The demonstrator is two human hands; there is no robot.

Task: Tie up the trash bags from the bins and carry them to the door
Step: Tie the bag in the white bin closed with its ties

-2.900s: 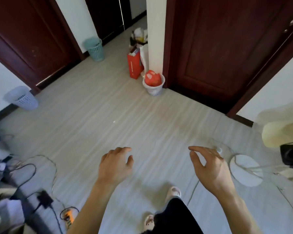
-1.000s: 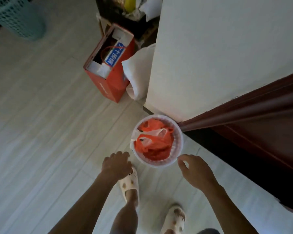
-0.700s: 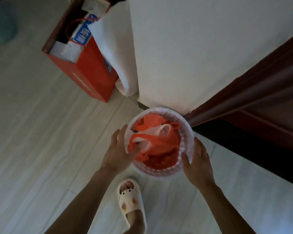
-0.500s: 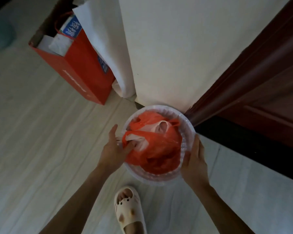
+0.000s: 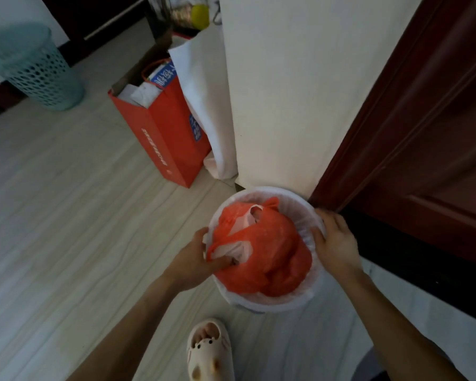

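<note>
A small white bin (image 5: 279,299) stands on the floor against a white wall corner, beside a dark red door frame. An orange trash bag (image 5: 270,251) with white handle loops bulges above its rim. My left hand (image 5: 195,259) is at the bin's left edge, thumb and fingers pinched on the bag's left handle. My right hand (image 5: 335,243) rests on the bin's right rim, fingers curled over the white liner there. Both arms reach in from the bottom of the head view.
A red paper bag (image 5: 165,138) with papers and a white bag (image 5: 204,105) lean against the wall behind the bin. A teal mesh bin (image 5: 36,70) stands at the far left. My slippered foot (image 5: 209,350) is just below the white bin. A dark red door (image 5: 429,149) is on the right.
I have walked up to the white bin and bent over it. My left hand has taken hold of the orange bag's handle and my right hand has settled on the right rim.
</note>
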